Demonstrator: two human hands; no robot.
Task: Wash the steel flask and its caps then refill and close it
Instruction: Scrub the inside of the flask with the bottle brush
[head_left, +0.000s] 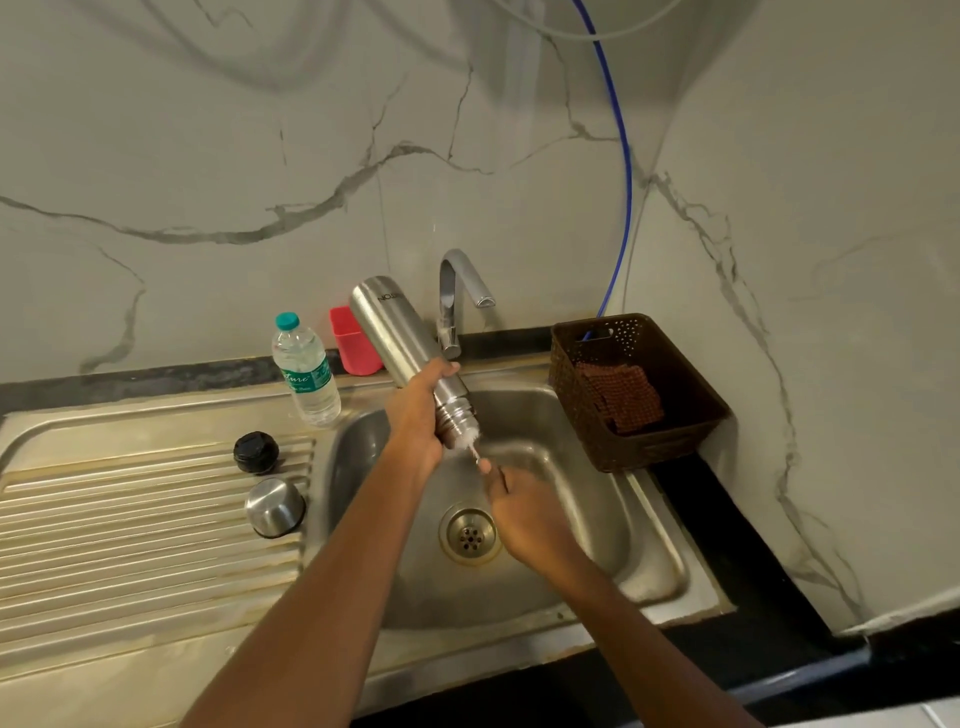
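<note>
Stainless sink (641, 525) with ribbed drainboard (130, 525) at left, set against marble-pattern walls (311, 156). The left hand (418, 415) grips the steel flask (384, 322) near its neck, tilted mouth-down over the basin. The right hand (524, 512) pinches the handle of a brush (470, 448) entering the mouth. Flask lettering is inverted (not legible); the plastic bottle (306, 371) label is only partly readable. Black cap (255, 452) and steel cap (275, 506) stand apart on the drainboard beside the basin edge. A brown basket (571, 374) occupies the right rim.

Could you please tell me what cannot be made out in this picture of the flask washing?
- Head view: flask interior, hidden by its own wall.
- Head view: brush handle, blurred and covered by the right hand.
- Head view: red cup contents, blocked by the flask.
</note>
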